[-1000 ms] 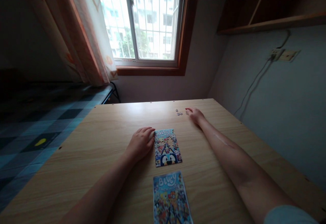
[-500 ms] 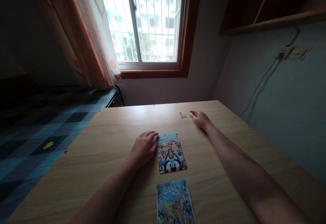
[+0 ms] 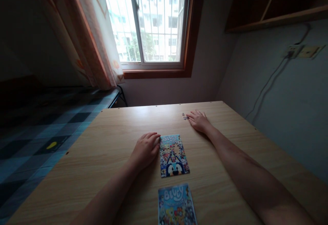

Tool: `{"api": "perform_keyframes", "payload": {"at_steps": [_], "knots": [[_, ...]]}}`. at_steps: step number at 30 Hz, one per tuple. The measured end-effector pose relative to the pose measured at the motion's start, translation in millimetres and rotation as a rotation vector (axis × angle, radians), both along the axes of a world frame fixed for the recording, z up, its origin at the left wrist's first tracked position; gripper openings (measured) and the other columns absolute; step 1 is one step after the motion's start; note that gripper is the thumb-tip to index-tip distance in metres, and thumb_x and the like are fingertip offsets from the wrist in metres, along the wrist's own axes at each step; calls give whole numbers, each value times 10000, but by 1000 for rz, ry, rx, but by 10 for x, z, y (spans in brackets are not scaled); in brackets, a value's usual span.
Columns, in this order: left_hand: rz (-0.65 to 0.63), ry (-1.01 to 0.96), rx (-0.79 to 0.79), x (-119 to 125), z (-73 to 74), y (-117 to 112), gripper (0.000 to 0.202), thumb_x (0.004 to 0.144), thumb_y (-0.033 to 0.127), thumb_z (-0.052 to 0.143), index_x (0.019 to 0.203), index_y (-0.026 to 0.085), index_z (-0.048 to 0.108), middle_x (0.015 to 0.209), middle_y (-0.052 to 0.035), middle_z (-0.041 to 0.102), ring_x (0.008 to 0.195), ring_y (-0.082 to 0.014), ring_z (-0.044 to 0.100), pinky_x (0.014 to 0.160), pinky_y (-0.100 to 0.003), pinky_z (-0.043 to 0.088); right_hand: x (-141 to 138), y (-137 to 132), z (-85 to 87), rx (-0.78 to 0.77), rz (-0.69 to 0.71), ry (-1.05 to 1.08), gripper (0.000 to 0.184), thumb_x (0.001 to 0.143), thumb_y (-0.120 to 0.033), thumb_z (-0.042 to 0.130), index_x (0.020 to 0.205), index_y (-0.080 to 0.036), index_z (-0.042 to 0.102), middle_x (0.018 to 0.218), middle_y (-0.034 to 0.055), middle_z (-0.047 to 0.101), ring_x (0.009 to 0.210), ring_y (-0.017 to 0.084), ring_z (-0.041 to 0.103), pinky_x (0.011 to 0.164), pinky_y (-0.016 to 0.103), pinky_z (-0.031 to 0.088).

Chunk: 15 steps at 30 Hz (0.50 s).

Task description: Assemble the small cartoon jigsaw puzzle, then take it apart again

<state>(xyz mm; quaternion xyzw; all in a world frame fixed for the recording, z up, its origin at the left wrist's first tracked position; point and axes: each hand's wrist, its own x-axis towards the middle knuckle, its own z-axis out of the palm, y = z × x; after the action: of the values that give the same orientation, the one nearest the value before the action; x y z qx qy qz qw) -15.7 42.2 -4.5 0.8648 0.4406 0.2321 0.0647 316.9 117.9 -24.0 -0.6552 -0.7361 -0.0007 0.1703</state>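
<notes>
A partly filled jigsaw puzzle [image 3: 174, 167] with a blue cartoon dog face lies on the table; table-coloured gaps show in its upper part. Against its upper left edge rests my left hand [image 3: 145, 150], open, fingers loosely stretched. Farther back, my right hand [image 3: 199, 121] lies low over the tabletop, open with fingers spread. Its fingertips touch or cover part of a small group of loose puzzle pieces [image 3: 185, 117]. Whatever lies under the palm is hidden. Nearer to me is a picture card [image 3: 176, 206] with "Bluey" lettering, cut off by the lower frame edge.
The light wooden table [image 3: 102, 132] reaches toward a wall below a barred window [image 3: 161, 30]. To the left stands a bed with a checked cover [image 3: 33, 129]. On the right wall are a cable [image 3: 266, 81], a socket [image 3: 292, 51] and a wooden shelf [image 3: 276, 20].
My right hand has gone from bunched fingers beside the loose pieces to a flat, spread hand slightly farther left, covering some of them. My left hand stays by the puzzle. The view shifts slightly.
</notes>
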Motion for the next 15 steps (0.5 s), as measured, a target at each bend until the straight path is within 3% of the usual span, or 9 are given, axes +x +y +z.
{"api": "perform_keyframes", "payload": {"at_steps": [3,15], "knots": [[-8,3,3,-1,6,2,321,891,247,557,1189,200,665,1270,-98,658,1203,-271,573,1068,-479,454,-2,-15,26,-23,-14,-20,366,963,-367,482,1280,-310,657,1532,65,424,1472,349,239,1138,665,173],[-1,3,-6,-2,-6,2,321,887,244,557,1185,194,666,1268,-104,658,1204,-276,572,1071,-481,451,78,9,65,-78,-30,93,309,907,-353,583,1169,-275,726,1528,79,431,1481,317,236,1173,552,206]]}}
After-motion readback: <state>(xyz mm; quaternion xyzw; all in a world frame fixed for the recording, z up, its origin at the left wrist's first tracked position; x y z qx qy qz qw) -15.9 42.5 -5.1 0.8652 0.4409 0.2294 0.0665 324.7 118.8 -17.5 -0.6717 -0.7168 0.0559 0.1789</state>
